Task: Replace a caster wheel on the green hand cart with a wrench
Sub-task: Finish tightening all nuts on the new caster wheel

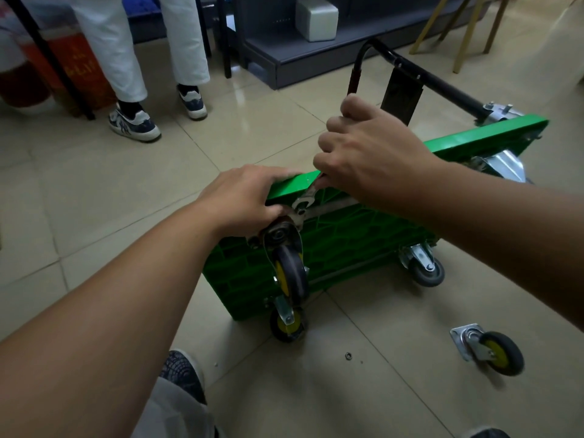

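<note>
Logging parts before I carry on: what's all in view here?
green hand cart: one, green, on its side on floor
mounted casters: two yellow-hubbed, one grey, cart's underside
loose caster: one, yellow hub, floor at right
nut: one, metallic, floor before cart
wrench: one, silver, at topmost mounted caster
box: one, white, shelf behind
bystander: one, white trousers, upper left
left hand: one, grips cart's top edge
right hand: one, holds wrench

Beige tiled floor (94, 191). On it: green hand cart (347, 245) tipped on its side, directly under the right hand (369, 153) gripping the wrench (308, 197); loose caster wheel (493, 352) well below-right of that grip; small nut (348, 355) below it, near cart.
</note>
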